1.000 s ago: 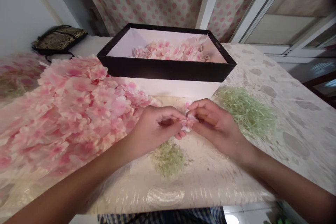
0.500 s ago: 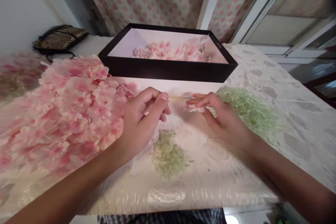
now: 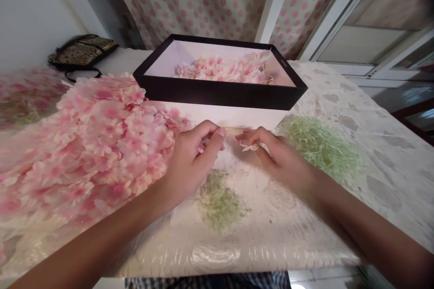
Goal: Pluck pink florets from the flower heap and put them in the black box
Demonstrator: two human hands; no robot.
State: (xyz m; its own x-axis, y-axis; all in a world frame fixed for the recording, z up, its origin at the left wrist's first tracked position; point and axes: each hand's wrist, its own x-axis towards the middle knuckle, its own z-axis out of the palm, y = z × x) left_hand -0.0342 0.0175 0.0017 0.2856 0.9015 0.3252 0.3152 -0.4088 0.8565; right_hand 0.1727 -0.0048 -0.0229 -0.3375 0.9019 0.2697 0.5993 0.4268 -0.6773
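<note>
My left hand point(image 3: 196, 153) is closed just right of the big heap of pink artificial flowers point(image 3: 111, 144); a bit of pink shows between its fingers, too small to name. A pale pink flower point(image 3: 250, 147) is pinched in the fingertips of my right hand point(image 3: 271, 149). Both hands are above the table, a short gap between them, in front of a black-rimmed white box point(image 3: 217, 95) with pink flowers point(image 3: 227, 68) inside. Small dark green and light green pieces point(image 3: 220, 201) lie nearer me, below the hands.
A pile of pale green stems point(image 3: 322, 144) lies on the right of the cloth-covered table point(image 3: 383, 167). At the back left sits a patterned bag point(image 3: 84, 50) with a dark strap. Behind the table hangs a dotted curtain point(image 3: 210, 0).
The fingers of my left hand have closed more, and pink now shows between them. My right hand has shifted slightly left with the flower. The whole view has moved a little.
</note>
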